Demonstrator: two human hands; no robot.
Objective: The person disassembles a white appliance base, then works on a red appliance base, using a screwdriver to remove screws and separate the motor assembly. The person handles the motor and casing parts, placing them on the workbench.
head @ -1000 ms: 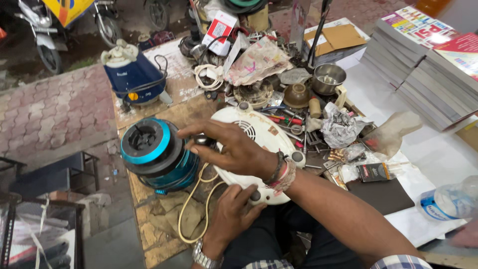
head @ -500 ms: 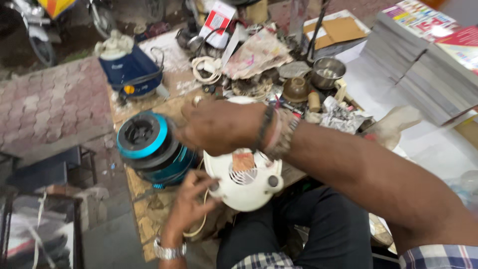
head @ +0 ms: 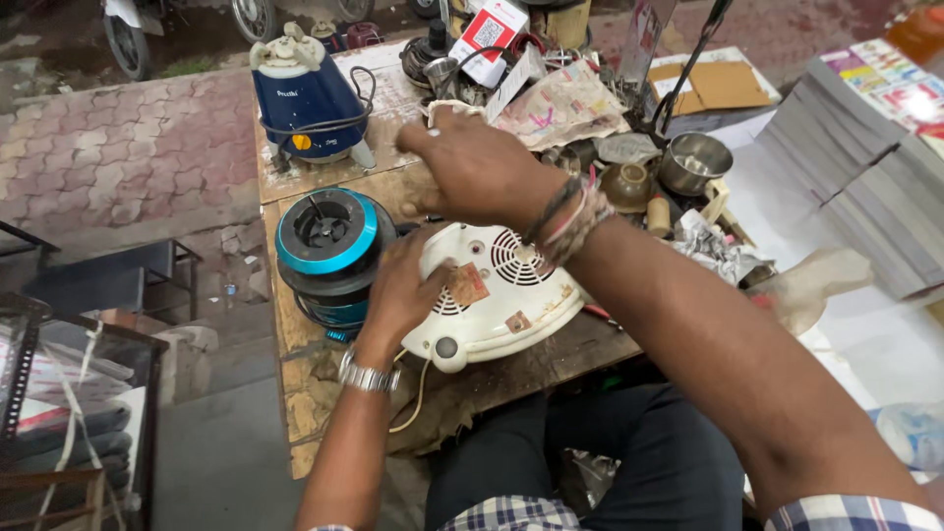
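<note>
A white appliance base (head: 501, 300) lies bottom-up on the wooden workbench (head: 315, 383), showing two round vents and a small brown sticker. My left hand (head: 403, 290), with a metal watch on the wrist, grips its left edge. My right hand (head: 472, 167), with bracelets and threads on the wrist, reaches past the base toward the clutter at the back, fingers curled; whether it holds anything is hidden. A black and blue mixer base (head: 329, 251) stands just left of my left hand.
A dark blue mixer (head: 305, 93) with a black cord stands at the bench's back left. Behind the white base lie papers, small boxes, a steel bowl (head: 693, 162), a brown cap and crumpled foil. Stacked books (head: 865, 147) fill the right. A cream cord hangs off the front edge.
The white base has been tipped bottom-up and held at its left edge by my left hand. My right hand lifted off it and reached farther back over the clutter.
</note>
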